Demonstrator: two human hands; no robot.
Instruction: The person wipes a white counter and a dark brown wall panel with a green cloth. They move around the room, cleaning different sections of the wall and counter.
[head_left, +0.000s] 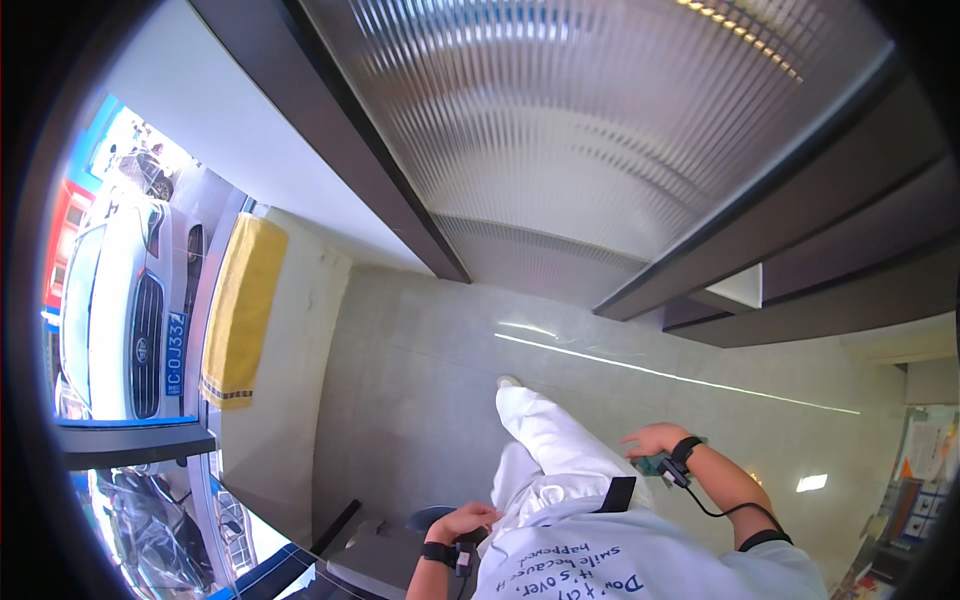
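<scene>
My left hand (474, 517) hangs low by my hip, its fingertips close to the white trousers (555, 435); its palm side is hidden. Beside that hand shows the rim of a dark blue round object (429, 517), mostly covered. My right hand (657, 439) is held out to the other side, fingers spread and bent at the wrist. Partly behind it lies a greenish thing (651, 466), too hidden to name; I see no fingers closed around it. Each wrist carries a black strap with a small cabled device. One light shoe (508, 382) is forward on the floor.
Ahead, a ribbed glass panel (540, 165) stands in dark frames on the grey tiled floor (405, 360). A yellow towel (244, 315) drapes over the window ledge at left; a white car (127, 300) is parked outside. Dark grey furniture (375, 562) sits behind my left hand, cluttered shelves (919, 495) far right.
</scene>
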